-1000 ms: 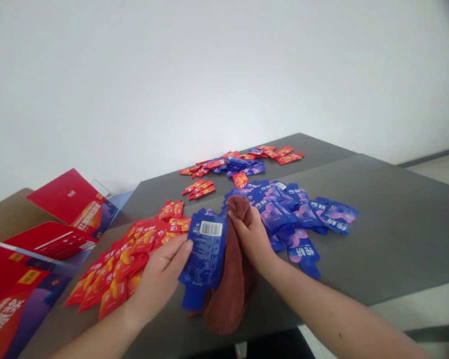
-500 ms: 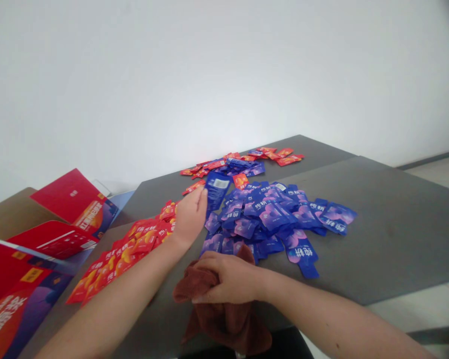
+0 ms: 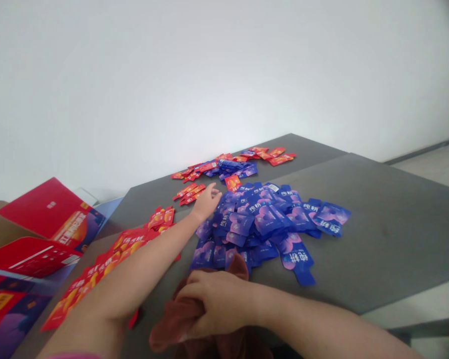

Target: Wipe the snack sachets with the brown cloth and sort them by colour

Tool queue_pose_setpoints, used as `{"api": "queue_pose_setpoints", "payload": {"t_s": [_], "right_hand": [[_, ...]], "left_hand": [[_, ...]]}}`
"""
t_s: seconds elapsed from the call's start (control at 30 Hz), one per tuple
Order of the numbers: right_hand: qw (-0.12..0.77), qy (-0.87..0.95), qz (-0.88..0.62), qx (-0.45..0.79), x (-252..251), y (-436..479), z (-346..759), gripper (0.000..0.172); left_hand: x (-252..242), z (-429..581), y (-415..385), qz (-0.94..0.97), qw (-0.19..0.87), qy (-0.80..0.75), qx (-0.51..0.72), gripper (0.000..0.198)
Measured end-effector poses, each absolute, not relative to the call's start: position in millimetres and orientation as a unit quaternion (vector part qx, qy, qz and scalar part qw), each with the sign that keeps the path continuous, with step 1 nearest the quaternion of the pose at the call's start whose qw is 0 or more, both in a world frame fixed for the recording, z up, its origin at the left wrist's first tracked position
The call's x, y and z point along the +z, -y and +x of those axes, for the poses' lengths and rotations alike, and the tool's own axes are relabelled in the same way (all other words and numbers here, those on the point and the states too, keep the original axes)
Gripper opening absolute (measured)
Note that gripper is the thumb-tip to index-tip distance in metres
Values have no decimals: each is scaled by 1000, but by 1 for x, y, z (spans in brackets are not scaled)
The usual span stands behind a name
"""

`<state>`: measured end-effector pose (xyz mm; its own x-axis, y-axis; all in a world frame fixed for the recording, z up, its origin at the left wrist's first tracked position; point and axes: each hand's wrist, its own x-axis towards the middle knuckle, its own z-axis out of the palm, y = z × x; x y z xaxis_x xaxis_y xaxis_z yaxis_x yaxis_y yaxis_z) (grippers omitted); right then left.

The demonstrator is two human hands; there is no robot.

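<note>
My left hand point(image 3: 207, 201) reaches over the far left edge of a pile of blue-purple sachets point(image 3: 260, 212). Its fingers are a little apart and nothing shows in them. Bunched in my right hand point(image 3: 220, 301) is a brown cloth point(image 3: 183, 316), gripped at the near edge of the table. The cloth's lower part hangs in shadow. A spread of red-orange sachets point(image 3: 108, 267) lies to the left, partly hidden behind my left forearm. One single red sachet point(image 3: 232, 183) rests at the back of the blue pile.
Mixed red and blue sachets point(image 3: 237, 167) lie farther back on the grey table point(image 3: 377, 219), near the white wall. A few red sachets point(image 3: 189, 193) sit just beyond my left hand. Open red printed boxes point(image 3: 52, 212) stand at the left.
The blue sachet that my left hand held is out of its grip, and the hand has moved slightly away from me, fingers loosened. My right hand and the cloth have shifted slightly left and down.
</note>
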<state>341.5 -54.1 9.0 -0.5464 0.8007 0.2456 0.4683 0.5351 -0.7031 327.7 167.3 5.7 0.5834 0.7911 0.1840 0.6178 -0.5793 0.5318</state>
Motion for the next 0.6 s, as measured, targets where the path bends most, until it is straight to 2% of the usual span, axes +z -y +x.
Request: {"api": "queue_pose_setpoints", "payload": {"t_s": [0.17, 0.33, 0.5, 0.6], "right_hand": [[264, 855, -359, 265, 8, 54, 341, 48], [248, 852, -373, 271, 9, 51, 341, 47], [259, 846, -372, 279, 9, 49, 341, 43], [276, 837, -369, 296, 5, 49, 342, 44]], "left_hand": [[-12, 372, -217, 820, 247, -487, 172, 33], [-22, 404, -229, 789, 306, -506, 167, 36], [-15, 407, -225, 757, 355, -491, 244, 34], [7, 393, -226, 734, 360, -475, 325, 26]]}}
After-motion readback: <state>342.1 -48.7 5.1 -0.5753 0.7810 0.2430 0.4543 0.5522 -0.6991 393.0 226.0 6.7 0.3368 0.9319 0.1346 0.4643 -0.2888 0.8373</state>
